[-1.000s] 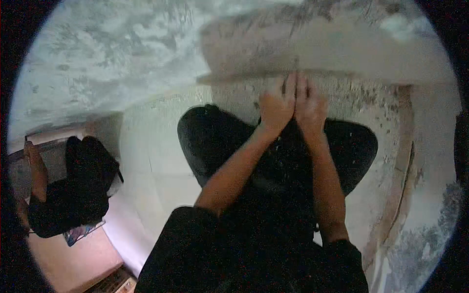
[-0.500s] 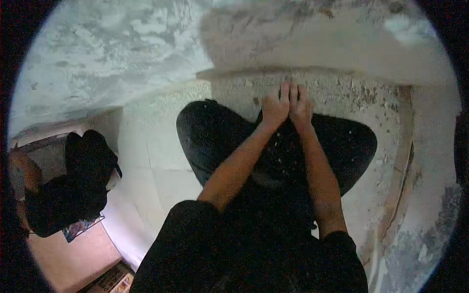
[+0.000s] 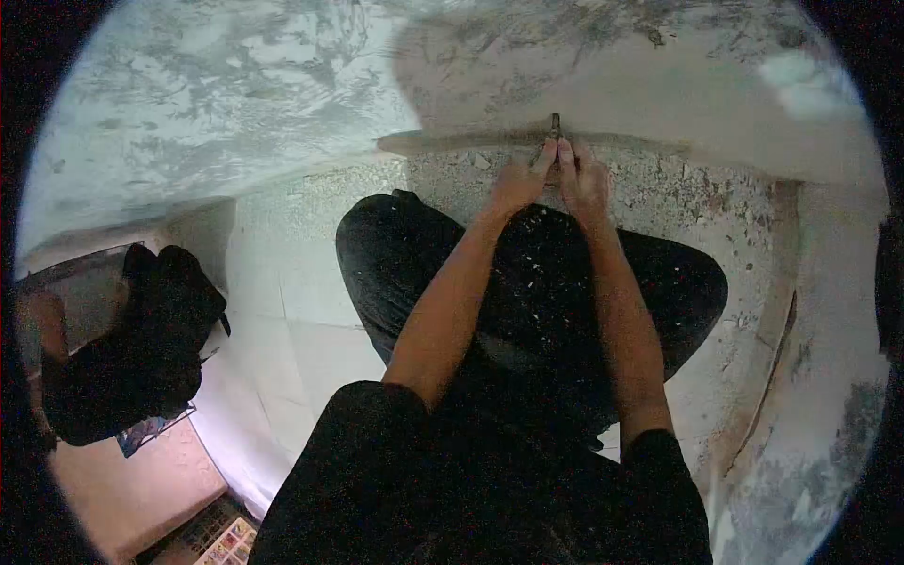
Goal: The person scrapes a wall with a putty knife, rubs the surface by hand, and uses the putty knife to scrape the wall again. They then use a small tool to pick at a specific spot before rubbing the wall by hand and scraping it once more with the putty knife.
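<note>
My left hand and my right hand meet in front of my crossed legs, at the foot of the wall. Their fingers pinch a short, narrow, dark tool from both sides. Its dark end sticks out past the fingertips, over the brownish strip along the wall base. The rest of it is hidden by the fingers, and I cannot tell its exact kind. Crumbs and flakes of debris lie on the floor around both hands.
A patchy, peeling wall rises ahead. Pale floor tiles spread to my left, and a cracked strip runs along the right. A person in dark clothes sits at far left, near a box of small coloured items.
Both hands have shifted slightly forward to the wall, with the wrists turned a little apart. The dark end of the tool now shows beyond the fingertips. The other person's arm has moved.
</note>
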`<act>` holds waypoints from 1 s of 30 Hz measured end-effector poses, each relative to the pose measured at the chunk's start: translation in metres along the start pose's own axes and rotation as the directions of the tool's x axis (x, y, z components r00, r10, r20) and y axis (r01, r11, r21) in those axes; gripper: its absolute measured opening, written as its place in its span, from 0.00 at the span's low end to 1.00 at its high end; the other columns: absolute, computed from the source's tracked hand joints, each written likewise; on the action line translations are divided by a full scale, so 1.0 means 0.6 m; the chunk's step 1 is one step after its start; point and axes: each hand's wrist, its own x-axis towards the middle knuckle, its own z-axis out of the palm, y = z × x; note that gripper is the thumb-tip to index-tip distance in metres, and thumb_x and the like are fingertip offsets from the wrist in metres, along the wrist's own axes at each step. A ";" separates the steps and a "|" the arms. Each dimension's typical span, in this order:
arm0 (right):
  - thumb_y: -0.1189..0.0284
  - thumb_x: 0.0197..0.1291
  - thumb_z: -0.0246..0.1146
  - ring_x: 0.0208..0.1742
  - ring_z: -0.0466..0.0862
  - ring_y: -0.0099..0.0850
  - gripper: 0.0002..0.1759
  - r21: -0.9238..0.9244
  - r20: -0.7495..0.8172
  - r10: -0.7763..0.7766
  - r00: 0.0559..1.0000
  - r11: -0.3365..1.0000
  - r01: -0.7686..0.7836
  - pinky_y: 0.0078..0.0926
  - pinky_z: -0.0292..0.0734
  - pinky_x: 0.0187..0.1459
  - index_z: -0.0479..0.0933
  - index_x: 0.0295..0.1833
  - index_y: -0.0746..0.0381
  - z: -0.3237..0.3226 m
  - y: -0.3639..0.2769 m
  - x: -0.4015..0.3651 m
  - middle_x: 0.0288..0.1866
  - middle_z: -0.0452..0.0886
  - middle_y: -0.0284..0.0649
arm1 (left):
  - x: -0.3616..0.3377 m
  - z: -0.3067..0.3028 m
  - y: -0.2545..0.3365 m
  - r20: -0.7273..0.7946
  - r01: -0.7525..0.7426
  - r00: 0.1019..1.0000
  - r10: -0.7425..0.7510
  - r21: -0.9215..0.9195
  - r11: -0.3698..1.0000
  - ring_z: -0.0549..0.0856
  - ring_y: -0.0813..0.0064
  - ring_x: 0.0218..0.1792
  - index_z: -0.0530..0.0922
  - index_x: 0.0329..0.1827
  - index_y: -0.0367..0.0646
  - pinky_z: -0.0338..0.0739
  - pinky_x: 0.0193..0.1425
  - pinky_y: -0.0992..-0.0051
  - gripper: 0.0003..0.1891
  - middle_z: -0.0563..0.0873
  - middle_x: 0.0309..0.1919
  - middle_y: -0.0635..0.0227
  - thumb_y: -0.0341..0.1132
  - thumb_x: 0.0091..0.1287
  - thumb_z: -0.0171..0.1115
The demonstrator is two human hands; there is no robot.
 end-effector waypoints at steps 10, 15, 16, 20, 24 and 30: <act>0.72 0.54 0.51 0.45 0.74 0.46 0.28 -0.363 0.090 -0.539 0.837 0.765 0.532 0.41 0.72 0.46 0.59 0.63 0.60 0.003 0.076 -0.014 0.49 0.72 0.49 | 0.034 0.031 -0.087 0.042 -0.221 0.972 0.231 0.496 0.840 0.78 0.43 0.35 0.60 0.62 0.37 0.72 0.35 0.54 0.24 0.76 0.38 0.36 0.39 0.65 0.45; 0.73 0.53 0.51 0.43 0.74 0.45 0.28 -0.438 0.107 -0.495 0.862 0.755 0.488 0.42 0.72 0.45 0.60 0.62 0.61 0.027 0.085 -0.013 0.47 0.72 0.49 | 0.012 -0.016 0.041 0.033 -0.089 0.996 0.083 0.421 0.903 0.78 0.42 0.32 0.73 0.42 0.26 0.71 0.35 0.54 0.34 0.77 0.28 0.36 0.58 0.62 0.43; 0.73 0.54 0.51 0.43 0.74 0.45 0.27 -0.463 0.014 -0.573 0.820 0.723 0.513 0.42 0.71 0.45 0.60 0.62 0.61 0.035 0.090 -0.023 0.47 0.72 0.49 | 0.004 -0.019 0.052 -0.017 0.182 0.983 -0.182 0.202 0.962 0.78 0.42 0.31 0.76 0.33 0.24 0.70 0.35 0.54 0.38 0.77 0.24 0.37 0.61 0.61 0.42; 0.72 0.55 0.50 0.41 0.75 0.43 0.26 -0.448 0.202 -0.277 0.939 0.827 0.340 0.41 0.72 0.42 0.61 0.62 0.60 0.044 0.093 -0.013 0.48 0.72 0.48 | 0.018 0.005 0.007 -0.113 0.067 0.993 -0.035 0.296 0.953 0.79 0.43 0.29 0.77 0.23 0.25 0.71 0.36 0.55 0.37 0.76 0.20 0.38 0.60 0.62 0.43; 0.70 0.55 0.51 0.40 0.76 0.42 0.26 -0.520 -0.034 -0.523 0.851 0.737 0.432 0.42 0.73 0.38 0.61 0.62 0.59 0.062 0.112 -0.011 0.48 0.72 0.49 | 0.042 0.023 -0.037 -0.208 -0.192 0.943 0.258 0.291 0.937 0.79 0.42 0.29 0.76 0.25 0.25 0.70 0.34 0.55 0.36 0.76 0.21 0.37 0.59 0.61 0.45; 0.70 0.54 0.52 0.37 0.76 0.44 0.25 -0.539 -0.030 -0.465 0.885 0.753 0.378 0.43 0.72 0.37 0.63 0.60 0.58 0.053 0.091 -0.018 0.43 0.74 0.48 | 0.003 -0.004 0.059 -0.208 0.014 0.978 0.019 0.156 0.988 0.79 0.43 0.28 0.77 0.25 0.27 0.71 0.33 0.55 0.33 0.76 0.21 0.38 0.57 0.62 0.46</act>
